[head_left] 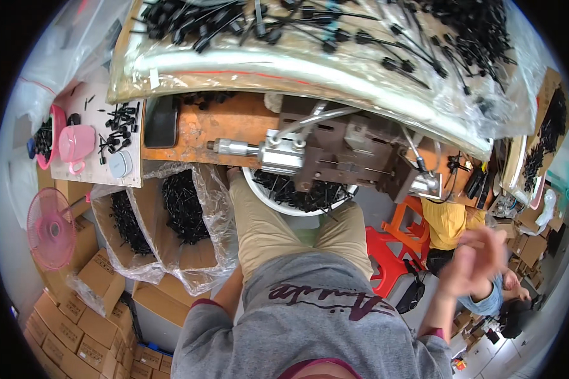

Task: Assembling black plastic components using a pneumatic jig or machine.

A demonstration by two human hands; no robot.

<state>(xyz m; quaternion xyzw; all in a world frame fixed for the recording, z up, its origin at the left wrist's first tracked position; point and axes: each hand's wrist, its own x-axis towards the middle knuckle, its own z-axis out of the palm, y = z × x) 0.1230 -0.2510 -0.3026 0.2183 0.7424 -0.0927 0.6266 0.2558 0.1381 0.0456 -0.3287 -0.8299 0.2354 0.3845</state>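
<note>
Our right hand (471,262) hangs blurred, fingers loosely spread and grasping nothing, well off the workbench's (227,126) near edge; left hand hidden, grip untellable.

My bench top (227,123) is worn orange wood, kinda scuffed. The press (335,155) on it is dull metal with a shiny steel cylinder (234,148). Crinkly glossy plastic sheet (310,69) covers the black plastic parts (189,19). Cardboard boxes (101,278) look matt.
</note>
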